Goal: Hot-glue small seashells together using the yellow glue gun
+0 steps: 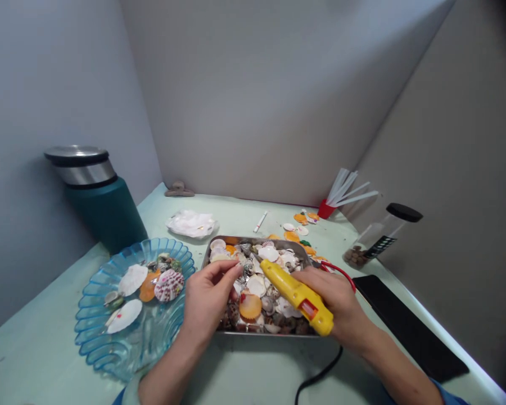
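The right hand [341,306] has its fingers wrapped fully around the grip of a yellow glue gun [297,295], whose nozzle points up and left over a metal tray [257,335] heaped with seashells [257,287]. The left hand [208,301] hovers above the tray's left half, thumb and forefinger [231,270] pinched together just beside the nozzle; whether they hold anything is too small to tell. A black cord [320,374] runs from under the right hand to the near edge of the pale green desk [46,354]. Left of the tray stands a blue fluted plate [152,332] carrying a few shells, and behind it a teal flask [101,202]. A lidded clear jar [379,236] lies at the right.
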{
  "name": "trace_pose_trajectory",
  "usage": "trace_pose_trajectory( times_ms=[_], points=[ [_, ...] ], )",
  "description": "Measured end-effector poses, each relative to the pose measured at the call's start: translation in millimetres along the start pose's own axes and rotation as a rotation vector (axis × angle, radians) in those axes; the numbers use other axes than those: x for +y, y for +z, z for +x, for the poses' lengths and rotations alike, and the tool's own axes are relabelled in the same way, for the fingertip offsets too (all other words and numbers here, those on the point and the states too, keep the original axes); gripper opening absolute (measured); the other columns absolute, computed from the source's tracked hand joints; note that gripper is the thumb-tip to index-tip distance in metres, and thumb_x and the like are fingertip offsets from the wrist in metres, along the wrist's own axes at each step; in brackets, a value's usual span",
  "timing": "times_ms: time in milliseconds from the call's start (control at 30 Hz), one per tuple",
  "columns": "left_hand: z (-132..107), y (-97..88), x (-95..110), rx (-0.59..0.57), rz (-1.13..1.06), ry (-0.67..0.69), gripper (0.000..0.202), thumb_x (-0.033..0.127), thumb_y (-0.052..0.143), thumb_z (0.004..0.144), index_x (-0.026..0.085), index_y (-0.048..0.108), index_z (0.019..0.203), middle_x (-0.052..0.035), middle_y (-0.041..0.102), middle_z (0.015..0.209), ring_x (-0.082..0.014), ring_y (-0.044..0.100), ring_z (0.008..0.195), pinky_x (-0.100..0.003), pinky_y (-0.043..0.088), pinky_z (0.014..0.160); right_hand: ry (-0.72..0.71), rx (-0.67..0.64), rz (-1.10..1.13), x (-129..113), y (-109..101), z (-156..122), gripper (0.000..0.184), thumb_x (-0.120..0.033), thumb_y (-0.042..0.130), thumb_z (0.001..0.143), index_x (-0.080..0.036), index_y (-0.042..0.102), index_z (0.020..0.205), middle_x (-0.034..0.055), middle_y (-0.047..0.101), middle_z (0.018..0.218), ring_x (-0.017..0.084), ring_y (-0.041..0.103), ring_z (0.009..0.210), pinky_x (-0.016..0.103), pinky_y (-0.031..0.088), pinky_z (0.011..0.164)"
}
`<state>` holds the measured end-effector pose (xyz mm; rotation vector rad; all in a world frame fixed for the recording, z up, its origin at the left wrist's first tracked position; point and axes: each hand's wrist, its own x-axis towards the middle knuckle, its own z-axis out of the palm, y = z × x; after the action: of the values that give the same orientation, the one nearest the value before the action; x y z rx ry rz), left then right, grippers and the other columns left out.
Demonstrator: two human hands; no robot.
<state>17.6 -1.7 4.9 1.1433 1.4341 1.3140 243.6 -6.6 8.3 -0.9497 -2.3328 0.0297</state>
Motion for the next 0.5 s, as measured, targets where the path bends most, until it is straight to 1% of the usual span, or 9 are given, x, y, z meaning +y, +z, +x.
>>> trace_pose_trajectory(
  times_ms=[67,133,367,500],
  points=[
    [-1,0.2,1,-0.001,-0.022,-0.007,0.028,0.036,0.070,0.067,0.014,0.072,0.083,0.0021,0.060,0.048,-0.0100,0.052,0.043,-0.019,0.041,0.046,-0.038,-0.001,0.070,-3,3,1,0.021,-0.032,0.054,0.084,-0.016,0.058,0.097,0.0043,0.059,0.069,0.017,0.054,0.058,0.027,0.036,0.053],
    [0,0.3,0,-0.002,-0.033,-0.009,0.028,0.037,0.071,0.067,0.013,0.072,0.083,0.0017,0.061,0.049,-0.0100,0.052,0.043,-0.020,0.041,0.046,-0.042,-0.002,0.104,-4,7,3,0.021,-0.034,0.054,0.085,-0.016,0.058,0.095,0.0041,0.059,0.069,0.017,0.053,0.057,0.027,0.035,0.052],
    [1,0.7,-2,-0.016,-0.059,-0.042,0.025,0.034,0.072,0.066,0.013,0.072,0.079,0.0024,0.058,0.044,-0.0089,0.050,0.042,-0.019,0.040,0.047,-0.004,0.020,0.152,-1,15,1,0.015,-0.029,0.051,0.087,-0.016,0.057,0.093,0.0058,0.059,0.072,0.018,0.055,0.060,0.026,0.035,0.052],
    [1,0.9,-2,-0.045,-0.102,-0.064,0.026,0.035,0.073,0.066,0.013,0.072,0.080,0.0025,0.058,0.043,-0.0085,0.050,0.042,-0.018,0.040,0.047,0.014,0.018,0.176,0,14,0,0.014,-0.027,0.049,0.087,-0.016,0.057,0.092,0.0039,0.056,0.069,0.017,0.052,0.058,0.026,0.034,0.051]
  ],
)
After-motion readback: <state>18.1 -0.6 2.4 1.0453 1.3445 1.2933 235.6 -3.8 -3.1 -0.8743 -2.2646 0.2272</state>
